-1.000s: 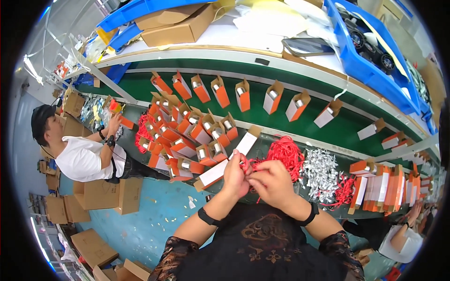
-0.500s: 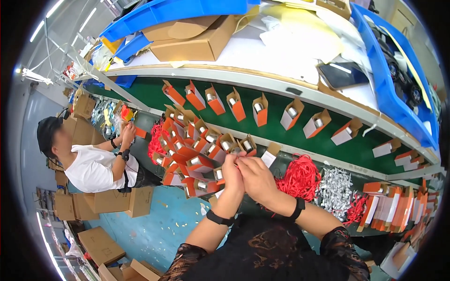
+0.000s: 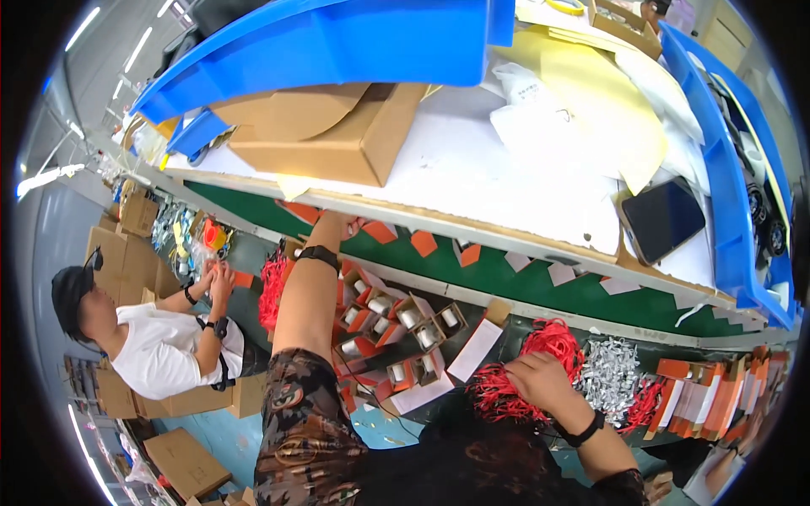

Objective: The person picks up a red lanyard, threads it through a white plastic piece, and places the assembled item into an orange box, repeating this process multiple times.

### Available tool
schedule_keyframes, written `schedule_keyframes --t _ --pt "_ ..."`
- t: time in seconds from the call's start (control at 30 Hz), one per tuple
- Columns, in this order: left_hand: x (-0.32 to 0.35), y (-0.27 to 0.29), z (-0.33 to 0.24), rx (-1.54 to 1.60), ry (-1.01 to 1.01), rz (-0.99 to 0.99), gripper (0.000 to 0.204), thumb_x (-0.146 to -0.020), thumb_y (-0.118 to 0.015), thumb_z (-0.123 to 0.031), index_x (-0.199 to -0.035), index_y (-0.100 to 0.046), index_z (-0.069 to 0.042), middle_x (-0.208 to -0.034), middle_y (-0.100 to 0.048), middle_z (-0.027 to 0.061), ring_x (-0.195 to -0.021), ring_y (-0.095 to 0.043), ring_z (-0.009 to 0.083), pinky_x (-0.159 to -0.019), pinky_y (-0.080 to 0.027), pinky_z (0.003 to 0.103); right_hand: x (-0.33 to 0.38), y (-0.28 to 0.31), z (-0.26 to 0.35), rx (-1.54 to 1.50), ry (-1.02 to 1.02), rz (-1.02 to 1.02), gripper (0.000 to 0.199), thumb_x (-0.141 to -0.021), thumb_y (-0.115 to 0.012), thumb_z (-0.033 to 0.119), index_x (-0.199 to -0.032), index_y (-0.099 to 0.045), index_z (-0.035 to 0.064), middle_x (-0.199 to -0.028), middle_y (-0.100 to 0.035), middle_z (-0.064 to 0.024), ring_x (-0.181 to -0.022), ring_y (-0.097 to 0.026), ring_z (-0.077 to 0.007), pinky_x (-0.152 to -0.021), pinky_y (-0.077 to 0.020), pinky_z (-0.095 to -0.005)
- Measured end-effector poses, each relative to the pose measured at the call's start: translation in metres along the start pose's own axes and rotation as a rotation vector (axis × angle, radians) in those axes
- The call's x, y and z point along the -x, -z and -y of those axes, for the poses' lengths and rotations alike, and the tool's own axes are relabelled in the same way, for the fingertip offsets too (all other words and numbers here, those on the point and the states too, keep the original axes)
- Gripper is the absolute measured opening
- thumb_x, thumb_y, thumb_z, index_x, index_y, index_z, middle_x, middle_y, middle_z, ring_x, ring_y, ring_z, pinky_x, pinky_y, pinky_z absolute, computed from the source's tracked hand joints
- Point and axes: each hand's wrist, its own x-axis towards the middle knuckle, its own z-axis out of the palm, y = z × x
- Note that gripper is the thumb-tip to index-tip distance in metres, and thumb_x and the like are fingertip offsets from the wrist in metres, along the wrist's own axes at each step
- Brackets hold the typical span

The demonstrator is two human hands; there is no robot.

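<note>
My left hand [image 3: 339, 225] reaches beneath the raised shelf, beside an orange-and-white carton [image 3: 380, 231] on the green surface. The shelf edge covers most of its fingers, so its grip cannot be made out. At the right, my right hand [image 3: 542, 384] is in a pile of red straps [image 3: 553, 340], its fingers curled into them. Between my arms stand several open small cartons [image 3: 411, 316], each with a white cylindrical item inside. An empty-looking white carton [image 3: 475, 349] with a raised brown flap lies right of them.
Silver metal clips [image 3: 604, 379] lie right of the red straps, then a stack of flattened cartons [image 3: 713, 392]. Overhead, the shelf edge [image 3: 506, 240] carries a blue bin [image 3: 337, 51], a brown box [image 3: 321, 139] and a phone [image 3: 662, 221]. A co-worker [image 3: 160, 346] stands left.
My hands, together over the cartons before, have separated. The left has gone forward under the shelf; the right has moved right onto the red straps. The view has shifted, showing more of the shelf top.
</note>
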Motion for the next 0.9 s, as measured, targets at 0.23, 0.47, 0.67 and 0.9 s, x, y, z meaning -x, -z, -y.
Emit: schedule_keyframes --t 0.23,0.47,0.67,0.9 --pt "0.016 0.006 -0.009 0.058 -0.179 0.022 0.018 -0.092 -0.055 -0.022 -0.087 -0.060 -0.006 -0.069 -0.059 0.0035 -0.053 -0.054 0.0142 -0.041 -0.043 0.022 0.047 0.009 -0.021 0.034 -0.343 0.028 0.013 -0.078 -0.069 0.016 -0.089 -0.068 0.0081 -0.080 -0.064 -0.0097 -0.075 -0.063 -0.0303 -0.068 -0.0515 -0.0405" --pt "0.037 0.025 -0.030 0.184 -0.419 -0.036 0.017 -0.092 -0.056 -0.022 -0.089 -0.061 -0.006 -0.069 -0.060 0.0041 -0.055 -0.056 0.0159 -0.044 -0.046 0.024 0.043 0.004 -0.025 0.038 -0.371 0.048 0.014 -0.078 -0.069 0.016 -0.089 -0.068 0.0076 -0.078 -0.063 -0.0111 -0.074 -0.062 -0.0324 -0.066 -0.0513 -0.0418" --pt "0.059 0.024 -0.025 0.258 -0.613 -0.058 0.017 -0.091 -0.057 -0.022 -0.091 -0.062 -0.006 -0.070 -0.060 0.0046 -0.057 -0.058 0.0174 -0.047 -0.049 0.026 0.043 0.006 -0.024 0.070 -0.388 0.118 0.016 -0.077 -0.069 0.017 -0.090 -0.068 0.0077 -0.081 -0.064 -0.0115 -0.075 -0.063 -0.0324 -0.066 -0.0519 -0.0419" --pt "0.068 0.033 -0.057 0.292 -0.795 -0.059 0.017 -0.090 -0.058 -0.022 -0.093 -0.062 -0.006 -0.070 -0.061 0.0052 -0.059 -0.059 0.0192 -0.050 -0.051 0.027 0.076 -0.001 -0.019 0.042 -0.402 0.102 0.017 -0.077 -0.069 0.016 -0.091 -0.068 0.0072 -0.082 -0.065 -0.0107 -0.077 -0.063 -0.0311 -0.068 -0.0520 -0.0422"
